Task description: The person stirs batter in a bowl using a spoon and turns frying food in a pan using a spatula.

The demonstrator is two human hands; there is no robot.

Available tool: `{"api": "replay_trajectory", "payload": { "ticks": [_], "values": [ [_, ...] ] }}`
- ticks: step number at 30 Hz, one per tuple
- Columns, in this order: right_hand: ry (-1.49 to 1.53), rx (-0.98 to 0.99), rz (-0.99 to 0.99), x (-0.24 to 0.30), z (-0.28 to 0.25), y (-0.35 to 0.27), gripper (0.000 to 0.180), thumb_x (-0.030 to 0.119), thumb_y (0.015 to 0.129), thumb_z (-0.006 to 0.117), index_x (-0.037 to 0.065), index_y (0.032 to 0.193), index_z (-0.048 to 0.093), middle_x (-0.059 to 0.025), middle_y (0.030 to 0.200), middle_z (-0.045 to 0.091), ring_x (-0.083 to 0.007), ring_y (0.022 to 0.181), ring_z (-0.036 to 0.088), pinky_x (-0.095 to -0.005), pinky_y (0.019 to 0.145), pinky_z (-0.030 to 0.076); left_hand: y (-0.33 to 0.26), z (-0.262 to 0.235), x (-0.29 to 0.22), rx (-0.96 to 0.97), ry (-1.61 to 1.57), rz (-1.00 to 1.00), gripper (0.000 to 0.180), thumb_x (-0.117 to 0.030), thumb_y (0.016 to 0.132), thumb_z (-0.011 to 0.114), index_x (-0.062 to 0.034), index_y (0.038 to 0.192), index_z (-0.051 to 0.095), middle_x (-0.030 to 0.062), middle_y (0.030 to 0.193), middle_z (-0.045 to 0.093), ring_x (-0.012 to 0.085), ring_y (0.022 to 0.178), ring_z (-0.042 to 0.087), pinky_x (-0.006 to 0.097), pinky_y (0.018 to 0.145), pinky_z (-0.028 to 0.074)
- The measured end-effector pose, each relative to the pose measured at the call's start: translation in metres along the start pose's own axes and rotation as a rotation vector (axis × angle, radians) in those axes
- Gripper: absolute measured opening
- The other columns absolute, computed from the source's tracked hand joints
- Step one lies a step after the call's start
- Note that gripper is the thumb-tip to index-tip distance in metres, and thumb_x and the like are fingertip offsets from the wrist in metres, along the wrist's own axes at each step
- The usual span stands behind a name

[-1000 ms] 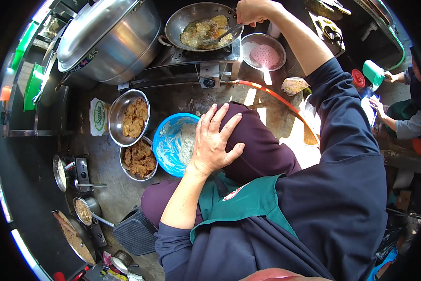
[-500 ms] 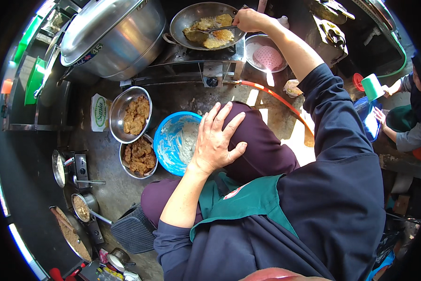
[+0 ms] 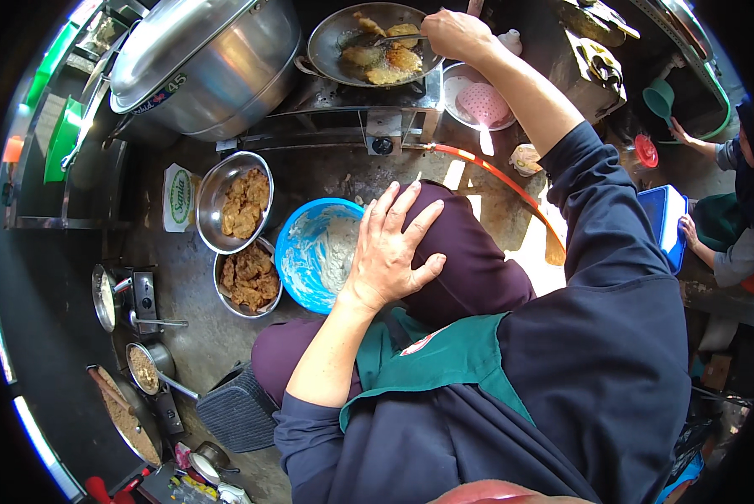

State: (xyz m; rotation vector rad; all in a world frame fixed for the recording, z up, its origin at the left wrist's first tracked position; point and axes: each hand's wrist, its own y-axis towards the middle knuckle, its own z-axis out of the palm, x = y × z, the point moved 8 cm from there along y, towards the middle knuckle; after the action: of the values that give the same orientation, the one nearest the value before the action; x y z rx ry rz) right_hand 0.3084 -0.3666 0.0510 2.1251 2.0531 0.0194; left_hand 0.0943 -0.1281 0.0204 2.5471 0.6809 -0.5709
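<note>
At the far side, my right hand [image 3: 455, 35] is closed around the handle of a metal spatula [image 3: 398, 39]. The spatula's blade is down in a wok [image 3: 325, 50] of bubbling oil, among several golden battered pieces [image 3: 390, 69]. One piece sits high on the wok's far wall, by the blade. My left hand [image 3: 392, 239] lies with its fingers spread on my raised knee, holding nothing. Just left of it stands a blue basin [image 3: 297, 273] smeared with white batter.
Two metal bowls hold browned pieces [image 3: 244, 202] and darker pieces [image 3: 249, 281]. A large lidded pot [image 3: 217, 76] stands left of the stove [image 3: 384, 134]. A pink strainer [image 3: 482, 105] lies in a bowl. An orange hose [image 3: 499, 176] crosses the floor. At right, another person holds a green dipper [image 3: 659, 99] and touches a blue container [image 3: 662, 223].
My right hand has shifted slightly with the spatula, and the pieces in the wok are rearranged, one pushed up the far wall. The other person's dipper has moved away and been lowered.
</note>
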Motion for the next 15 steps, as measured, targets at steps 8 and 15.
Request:
{"api": "replay_trajectory", "payload": {
  "ticks": [8,15],
  "values": [
    [-0.097,-0.187,-0.094,-0.016,-0.017,0.011,0.016,0.014,0.072,0.057,0.006,0.067,0.069,-0.0145,0.069,0.067,-0.0265,0.065,0.069,-0.0383,0.058,0.055,0.003,-0.001,-0.004,-0.004,0.04,0.032,0.064,-0.039,0.073,0.067,-0.0175,0.13,0.05,0.0151,0.14,0.038,0.0387,0.13,0.033,0.048,0.105,0.031],
    [-0.201,-0.089,0.084,-0.031,-0.034,-0.002,0.019,0.013,0.077,0.053,0.007,0.074,0.071,-0.0139,0.073,0.069,-0.0258,0.069,0.069,-0.0369,0.06,0.055,0.0,-0.003,-0.001,-0.001,0.042,0.019,0.063,-0.039,0.073,0.067,-0.0174,0.13,0.051,0.0149,0.14,0.038,0.0388,0.13,0.033,0.048,0.106,0.031]
  ]
}}
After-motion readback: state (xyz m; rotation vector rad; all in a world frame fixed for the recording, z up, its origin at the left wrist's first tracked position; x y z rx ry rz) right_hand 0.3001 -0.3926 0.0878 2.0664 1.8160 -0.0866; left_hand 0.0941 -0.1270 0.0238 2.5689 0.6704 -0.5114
